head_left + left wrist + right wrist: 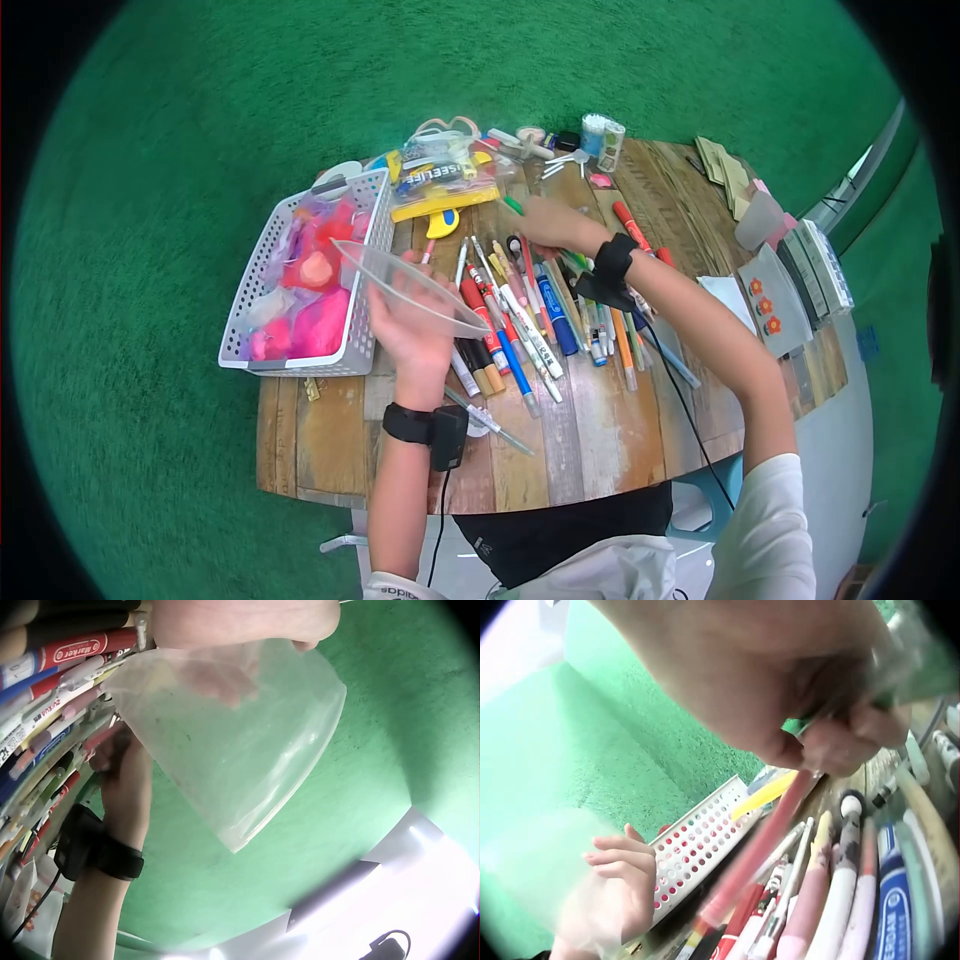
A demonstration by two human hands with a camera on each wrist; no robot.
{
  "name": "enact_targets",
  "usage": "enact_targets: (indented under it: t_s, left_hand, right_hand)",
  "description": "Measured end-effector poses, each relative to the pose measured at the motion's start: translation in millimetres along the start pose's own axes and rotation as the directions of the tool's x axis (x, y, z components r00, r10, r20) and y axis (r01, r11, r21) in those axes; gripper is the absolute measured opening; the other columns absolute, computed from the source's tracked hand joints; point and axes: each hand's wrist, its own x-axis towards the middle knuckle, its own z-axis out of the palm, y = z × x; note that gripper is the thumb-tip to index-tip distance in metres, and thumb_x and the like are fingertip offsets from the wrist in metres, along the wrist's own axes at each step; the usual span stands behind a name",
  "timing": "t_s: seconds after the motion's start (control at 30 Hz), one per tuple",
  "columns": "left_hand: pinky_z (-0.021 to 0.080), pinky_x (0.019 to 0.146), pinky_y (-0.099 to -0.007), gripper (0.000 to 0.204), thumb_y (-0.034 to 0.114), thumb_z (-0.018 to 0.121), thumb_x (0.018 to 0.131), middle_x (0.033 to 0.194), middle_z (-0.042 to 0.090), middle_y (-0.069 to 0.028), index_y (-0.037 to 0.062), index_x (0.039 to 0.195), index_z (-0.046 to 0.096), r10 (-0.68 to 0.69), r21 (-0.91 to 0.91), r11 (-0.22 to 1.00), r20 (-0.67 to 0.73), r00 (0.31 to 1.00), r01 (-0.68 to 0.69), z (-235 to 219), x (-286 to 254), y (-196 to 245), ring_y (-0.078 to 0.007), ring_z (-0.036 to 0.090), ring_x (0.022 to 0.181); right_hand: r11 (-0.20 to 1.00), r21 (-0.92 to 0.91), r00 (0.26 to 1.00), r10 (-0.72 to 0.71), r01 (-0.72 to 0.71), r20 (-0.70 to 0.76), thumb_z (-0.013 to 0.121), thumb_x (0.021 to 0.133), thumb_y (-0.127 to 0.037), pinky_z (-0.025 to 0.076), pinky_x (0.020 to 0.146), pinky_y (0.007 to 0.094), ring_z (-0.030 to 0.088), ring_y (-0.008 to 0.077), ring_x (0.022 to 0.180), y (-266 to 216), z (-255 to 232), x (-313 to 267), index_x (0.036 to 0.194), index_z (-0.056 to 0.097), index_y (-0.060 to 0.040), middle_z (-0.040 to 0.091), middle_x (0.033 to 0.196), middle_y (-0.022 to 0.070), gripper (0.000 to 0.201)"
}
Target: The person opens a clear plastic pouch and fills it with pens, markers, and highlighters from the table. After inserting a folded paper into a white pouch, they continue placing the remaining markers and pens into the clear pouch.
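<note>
A clear plastic bag [415,290] [225,757] lies against the palm and fingers of my left hand [412,325], which is palm up beside the white basket. Seen from the right wrist, the fingers of that left hand [622,885] are loosely extended behind the hazy bag. My right hand [560,225] is above the far side of the pen pile, its fingers curled round a pinkish-red pen [757,855]. A green tip [513,205] shows beside that hand in the head view. Below it lie many pens and markers, including a thick blue marker [556,315].
The white basket [235,320] at the left holds pink and purple items. Behind the pens are a yellow-edged pouch [445,205] and a container of cotton swabs [592,135]. Cards [730,175], a flower-patterned sheet [770,300] and boxes [820,265] are at the right.
</note>
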Motion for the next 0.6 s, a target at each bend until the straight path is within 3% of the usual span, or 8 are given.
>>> enact_targets:
  t_s: [0.03, 0.1, 0.13, 0.17, 0.23, 0.3, 0.37, 0.6]
  left_hand:
    - [0.035, 0.073, -0.0349, 0.049, 0.048, 0.044, 0.094, 0.084, 0.05, -0.0062, 0.0048, 0.117, 0.051, -0.008, 0.001, 1.0, -0.001, 1.0, 0.008, -2, 0, 2, -0.0209, 0.041, 0.074]
    - [0.035, 0.074, -0.0341, 0.048, 0.046, 0.045, 0.094, 0.084, 0.05, -0.0062, 0.0047, 0.117, 0.051, -0.03, -0.036, 0.999, 0.115, 0.993, 0.035, -6, 2, 5, -0.0207, 0.041, 0.075]
    - [0.036, 0.074, -0.0338, 0.047, 0.044, 0.045, 0.094, 0.086, 0.05, -0.0066, 0.0043, 0.118, 0.05, -0.019, -0.023, 1.0, 0.113, 0.993, 0.022, -4, 0, 4, -0.0206, 0.041, 0.076]
    - [0.036, 0.074, -0.0338, 0.047, 0.044, 0.045, 0.094, 0.086, 0.05, -0.0066, 0.0043, 0.118, 0.05, -0.026, -0.019, 0.999, 0.113, 0.993, 0.028, -5, 1, 4, -0.0206, 0.041, 0.076]
    - [0.036, 0.075, -0.0342, 0.046, 0.043, 0.045, 0.094, 0.088, 0.05, -0.0074, 0.0039, 0.118, 0.05, -0.027, -0.06, 0.997, 0.175, 0.984, 0.039, -8, 3, 6, -0.0205, 0.041, 0.076]
    - [0.036, 0.075, -0.034, 0.044, 0.04, 0.047, 0.094, 0.089, 0.049, -0.0073, 0.0025, 0.118, 0.05, -0.015, -0.023, 1.0, 0.18, 0.984, 0.02, -6, 1, 7, -0.0203, 0.041, 0.077]
    - [0.036, 0.075, -0.0335, 0.044, 0.037, 0.048, 0.093, 0.089, 0.048, -0.0073, 0.0012, 0.118, 0.049, 0.003, -0.057, 0.998, 0.201, 0.98, 0.008, -5, 3, 10, -0.0202, 0.041, 0.077]
    - [0.036, 0.074, -0.0305, 0.043, 0.036, 0.052, 0.092, 0.087, 0.046, -0.0067, 0.0007, 0.117, 0.05, -0.024, -0.041, 0.999, 0.253, 0.967, 0.036, 4, -3, 7, -0.0187, 0.041, 0.076]
  right_hand:
    - [1.0, 0.003, 1.0, 0.007, -0.007, -0.003, 0.052, 0.089, -0.028, 0.044, 0.043, 0.0356, 0.057, 0.0243, 0.042, 1, 1, 5, 0.064, 0.055, 0.0039, 0.059, 0.054, 0.0141, 0.041]
    - [0.944, -0.01, 0.933, -0.329, 0.331, -0.146, 0.05, 0.09, -0.026, 0.044, 0.043, 0.0355, 0.056, 0.0234, 0.043, 8, 6, 18, 0.073, 0.056, 0.0061, 0.06, 0.057, 0.014, 0.037]
    - [0.945, 0.293, 0.988, -0.155, 0.146, 0.006, 0.055, 0.087, -0.023, 0.043, 0.043, 0.0365, 0.057, 0.0229, 0.047, -3, 8, 12, 0.082, 0.056, 0.0093, 0.06, 0.062, 0.0143, 0.033]
    - [0.944, 0.297, 0.989, -0.15, 0.143, 0.002, 0.055, 0.087, -0.023, 0.043, 0.043, 0.0365, 0.057, 0.0229, 0.047, -10, 12, 12, 0.082, 0.056, 0.0093, 0.06, 0.062, 0.0143, 0.033]
    - [0.988, 0.111, 0.994, -0.111, 0.109, 0.011, 0.059, 0.083, -0.02, 0.046, 0.045, 0.0358, 0.062, 0.0236, 0.054, -19, 21, 14, 0.087, 0.057, 0.0106, 0.062, 0.065, 0.018, 0.031]
    - [0.989, -0.019, 0.988, -0.149, 0.149, -0.05, 0.064, 0.077, -0.02, 0.05, 0.052, 0.0382, 0.067, 0.0283, 0.06, -21, 34, 15, 0.087, 0.061, 0.0104, 0.064, 0.066, 0.0227, 0.032]
    - [0.92, -0.315, 0.966, -0.255, 0.231, -0.036, 0.065, 0.073, -0.02, 0.053, 0.061, 0.0409, 0.068, 0.033, 0.068, -18, 47, 20, 0.082, 0.065, 0.0089, 0.065, 0.07, 0.0254, 0.03]
    - [0.936, -0.259, 0.966, -0.256, 0.238, -0.039, 0.06, 0.075, -0.027, 0.053, 0.064, 0.0415, 0.067, 0.0357, 0.069, -19, 53, 28, 0.075, 0.067, 0.0058, 0.065, 0.069, 0.0229, 0.034]
